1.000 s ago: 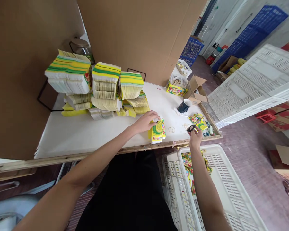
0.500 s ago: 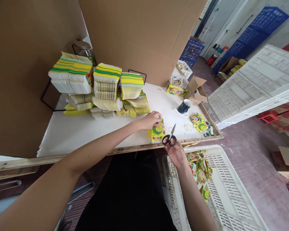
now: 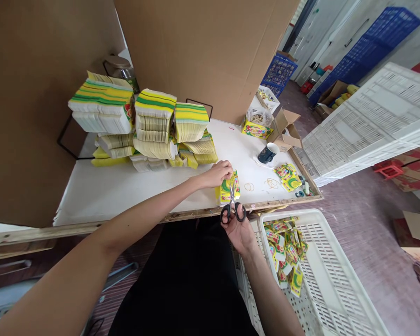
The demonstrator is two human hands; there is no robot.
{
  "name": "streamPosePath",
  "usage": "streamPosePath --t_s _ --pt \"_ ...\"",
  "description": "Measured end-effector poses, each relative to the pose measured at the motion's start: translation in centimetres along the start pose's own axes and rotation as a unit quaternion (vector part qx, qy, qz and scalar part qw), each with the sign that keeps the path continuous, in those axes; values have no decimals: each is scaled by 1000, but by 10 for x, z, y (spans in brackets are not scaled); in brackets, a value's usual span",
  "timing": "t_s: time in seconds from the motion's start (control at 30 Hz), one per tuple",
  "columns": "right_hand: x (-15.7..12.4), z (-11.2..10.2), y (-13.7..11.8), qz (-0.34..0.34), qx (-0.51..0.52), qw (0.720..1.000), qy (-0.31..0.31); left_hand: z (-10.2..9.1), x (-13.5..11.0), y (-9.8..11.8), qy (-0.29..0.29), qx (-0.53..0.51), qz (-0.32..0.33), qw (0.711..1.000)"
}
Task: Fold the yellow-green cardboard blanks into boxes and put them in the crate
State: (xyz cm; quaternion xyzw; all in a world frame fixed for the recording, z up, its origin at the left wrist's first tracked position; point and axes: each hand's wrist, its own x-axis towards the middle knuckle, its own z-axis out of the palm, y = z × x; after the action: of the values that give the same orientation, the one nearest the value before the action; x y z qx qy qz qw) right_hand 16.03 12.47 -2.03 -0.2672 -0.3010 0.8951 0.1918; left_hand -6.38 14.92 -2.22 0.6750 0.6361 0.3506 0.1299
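Note:
My right hand (image 3: 243, 233) is closed on a pair of scissors (image 3: 232, 199) with black handles, thumb and fingers at the loops. The blades point away from me, over a yellow-and-green printed stack of cardboard packaging (image 3: 224, 196) at the table's front edge. My left hand (image 3: 220, 173) is closed at the far side of that stack, its fingers curled together; what they pinch is hidden. Right of the stack lie thin rubber bands (image 3: 249, 186). Further right is a small pile of similar printed packaging (image 3: 288, 177).
Bundled stacks of yellow packaging (image 3: 156, 116) stand at the back left, before a cardboard panel (image 3: 203, 51). A dark mug (image 3: 268, 153), an open carton (image 3: 285, 133) and a printed box (image 3: 256, 128) stand right. Below the wooden edge (image 3: 287, 204) is a white crate (image 3: 332, 261) holding packets (image 3: 290, 252).
My right hand has moved left with the scissors, from beside the stack to over its near part. My left hand stays at the far side of the stack.

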Motion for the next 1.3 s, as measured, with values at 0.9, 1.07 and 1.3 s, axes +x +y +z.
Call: streamPosePath --t_s 0.9,1.07,1.3 --pt "18 18 -4 -40 98 994 4 2 3 4 16 1 -42 999" --pt "19 23 -4 -51 86 995 15 3 2 6 27 -18 -53 998" --pt "23 27 -1 -84 103 990 37 1 4 1 68 -86 -63 992"
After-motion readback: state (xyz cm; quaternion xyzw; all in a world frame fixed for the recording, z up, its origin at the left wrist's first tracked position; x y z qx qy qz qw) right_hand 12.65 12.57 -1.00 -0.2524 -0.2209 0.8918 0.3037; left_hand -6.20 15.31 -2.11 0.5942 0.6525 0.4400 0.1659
